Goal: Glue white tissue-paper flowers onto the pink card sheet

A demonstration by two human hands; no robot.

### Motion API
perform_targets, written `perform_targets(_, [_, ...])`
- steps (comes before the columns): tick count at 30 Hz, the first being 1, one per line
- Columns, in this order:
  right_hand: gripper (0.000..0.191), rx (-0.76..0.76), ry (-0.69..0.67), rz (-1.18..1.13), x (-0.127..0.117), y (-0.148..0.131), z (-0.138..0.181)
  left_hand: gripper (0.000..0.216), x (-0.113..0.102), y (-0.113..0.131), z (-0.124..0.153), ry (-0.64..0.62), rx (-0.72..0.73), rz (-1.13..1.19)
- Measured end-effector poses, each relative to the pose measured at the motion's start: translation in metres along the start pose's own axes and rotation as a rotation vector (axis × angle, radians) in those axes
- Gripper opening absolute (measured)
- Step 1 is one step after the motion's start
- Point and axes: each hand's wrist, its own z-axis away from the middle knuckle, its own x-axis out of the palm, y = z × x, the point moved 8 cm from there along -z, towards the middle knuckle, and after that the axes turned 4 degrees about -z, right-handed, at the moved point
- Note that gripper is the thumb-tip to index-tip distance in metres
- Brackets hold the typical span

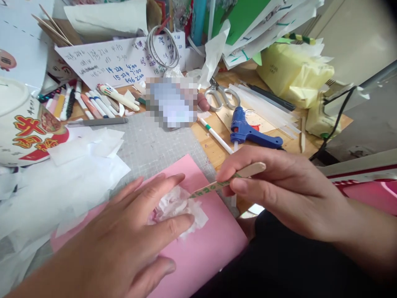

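My left hand lies flat with fingers spread on a pink sheet of paper, its fingers framing a crumpled wad of white tissue. My right hand pinches a flat wooden stick between thumb and fingers. The stick's tip touches the right side of the tissue. The pink sheet rests partly on a grey cutting mat.
Loose white tissue sheets pile at the left. A blue glue gun, scissors, glue sticks, pens, a white pen, a printed bowl, a yellow bag and stacked papers crowd the wooden table.
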Motion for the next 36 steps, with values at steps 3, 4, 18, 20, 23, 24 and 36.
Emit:
perform_targets(3, [0.006,0.069,0.014,-0.008,-0.004,0.004,0.004,0.043,-0.002,-0.002,0.003,0.002,-0.012,0.004])
perform_targets(4, [0.008,0.087,0.017,-0.012,-0.005,0.005,0.006,0.043,-0.002,-0.003,0.004,-0.003,-0.022,0.003])
perform_targets(18, [0.008,0.137,-0.028,-0.024,-0.006,0.008,0.028,0.056,0.008,0.003,0.0,-0.022,0.014,-0.097])
perform_targets(20, [0.009,0.12,-0.017,-0.014,-0.007,0.004,0.029,0.057,0.011,0.004,0.001,-0.012,0.011,-0.098])
perform_targets(23, [0.011,0.133,0.015,0.026,-0.012,-0.001,0.031,0.056,0.01,0.009,0.003,0.022,0.03,-0.081])
perform_targets(24, [0.011,0.129,0.023,0.057,-0.013,-0.002,0.031,0.056,0.01,0.01,0.004,0.028,0.036,-0.076])
perform_targets(36, [0.008,-0.074,0.057,0.205,-0.01,-0.004,0.015,0.067,0.012,0.016,0.003,-0.03,0.06,-0.067])
